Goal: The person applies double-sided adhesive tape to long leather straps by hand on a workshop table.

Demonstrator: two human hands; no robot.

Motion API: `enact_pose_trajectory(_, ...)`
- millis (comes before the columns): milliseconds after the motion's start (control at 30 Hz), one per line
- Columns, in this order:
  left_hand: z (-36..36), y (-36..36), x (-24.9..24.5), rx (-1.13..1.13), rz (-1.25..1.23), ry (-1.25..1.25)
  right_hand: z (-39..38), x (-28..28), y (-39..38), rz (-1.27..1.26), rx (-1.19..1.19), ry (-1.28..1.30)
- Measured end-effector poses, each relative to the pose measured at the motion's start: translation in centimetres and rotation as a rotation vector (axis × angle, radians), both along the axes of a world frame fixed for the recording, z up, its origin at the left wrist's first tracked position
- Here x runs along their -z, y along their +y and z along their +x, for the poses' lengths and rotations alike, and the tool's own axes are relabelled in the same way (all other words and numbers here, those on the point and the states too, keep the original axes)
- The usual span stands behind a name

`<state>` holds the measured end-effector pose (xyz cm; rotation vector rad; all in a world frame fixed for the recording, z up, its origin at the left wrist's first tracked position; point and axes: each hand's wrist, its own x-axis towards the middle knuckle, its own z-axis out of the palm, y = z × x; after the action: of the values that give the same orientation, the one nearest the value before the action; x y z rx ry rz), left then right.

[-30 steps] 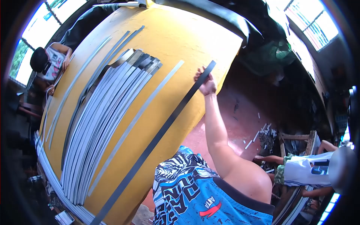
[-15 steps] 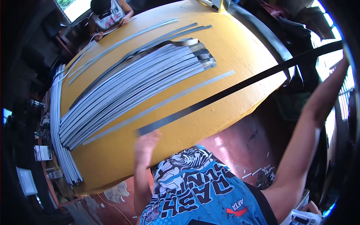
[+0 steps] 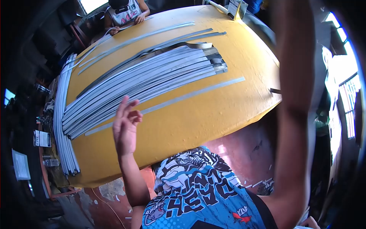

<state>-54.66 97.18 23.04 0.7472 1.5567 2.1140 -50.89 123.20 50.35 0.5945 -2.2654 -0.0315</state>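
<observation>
My left hand (image 3: 127,131) is raised over the near left part of the yellow table, palm turned inward. Its fingers are apart and a little curled, with nothing between them. Beneath it runs a single thin grey strip (image 3: 198,90). Just beyond lies a broad bundle of white and grey strips (image 3: 148,82) with dark ends. My right arm (image 3: 293,114) reaches up past the top of the view, so the right hand is out of sight. A short piece of dark strip (image 3: 275,91) shows beside that arm at the table's right edge.
The yellow table (image 3: 198,122) fills the middle. A stack of long strips (image 3: 63,114) lies along its left edge. Across it, a person (image 3: 127,15) handles a pale strip. A clear bottle (image 3: 51,163) stands at the left; debris (image 3: 265,187) is on the floor.
My left hand has come off the end of the long dark strip and risen. My right arm has swung upward, and most of the dark strip has left the table.
</observation>
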Motion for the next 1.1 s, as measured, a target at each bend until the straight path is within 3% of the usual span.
enact_pose_trajectory(67, -0.3, -1.2, -1.0, 0.055, 0.352, 0.09, -2.2, 7.3, -4.0, -0.07, -0.123, -0.132)
enact_pose_trajectory(167, 0.0, -6.0, 2.2, -0.078, 0.383, -0.067, -3.8, 22.6, -12.5, -0.247, -0.248, -0.389)
enact_pose_trajectory(233, 0.6, -7.6, 6.1, -0.587, 0.042, -0.267, -3.0, 30.6, -17.6, -0.412, -0.311, -0.466)
enact_pose_trajectory(333, 0.7, -11.1, 14.7, -0.749, -0.21, -0.337, -1.2, 39.2, -19.5, -0.563, -0.311, -0.595)
enact_pose_trajectory(367, 1.1, -12.3, 16.1, -0.805, -0.335, -0.335, -0.1, 41.0, -18.8, -0.611, -0.227, -0.752)
enact_pose_trajectory(400, 1.3, -12.7, 16.7, -0.856, -0.369, -0.381, 0.7, 43.0, -17.7, -0.576, -0.169, -0.69)
enact_pose_trajectory(433, 1.5, -13.0, 17.0, -0.903, -0.476, -0.357, 1.8, 44.2, -16.3, -0.537, -0.112, -0.684)
enact_pose_trajectory(467, 1.5, -13.7, 17.5, -0.878, -0.418, -0.361, 2.4, 45.5, -15.0, -0.53, -0.096, -0.596)
enact_pose_trajectory(500, 1.7, -13.7, 17.2, -0.857, -0.346, -0.357, 3.1, 45.5, -13.5, -0.504, -0.059, -0.753)
enact_pose_trajectory(600, 1.5, -13.6, 16.9, -0.79, -0.362, -0.288, 4.1, 44.7, -12.2, -0.429, -0.003, -0.817)
enact_pose_trajectory(667, 1.2, -13.7, 16.2, -0.787, -0.363, -0.283, 3.7, 45.1, -12.1, -0.396, -0.007, -0.685)
enact_pose_trajectory(833, -1.2, -18.0, 15.0, -1.031, -0.348, -0.225, 3.5, 45.7, -11.5, -0.379, 0.074, -0.742)
enact_pose_trajectory(900, -2.5, -22.0, 16.4, -1.082, -0.437, -0.228, 4.3, 46.7, -9.5, -0.297, 0.212, -0.825)
enact_pose_trajectory(1100, -6.0, -32.7, 23.3, -1.207, -0.638, -0.357, 11.6, 48.5, 0.1, -0.261, 0.567, -0.688)
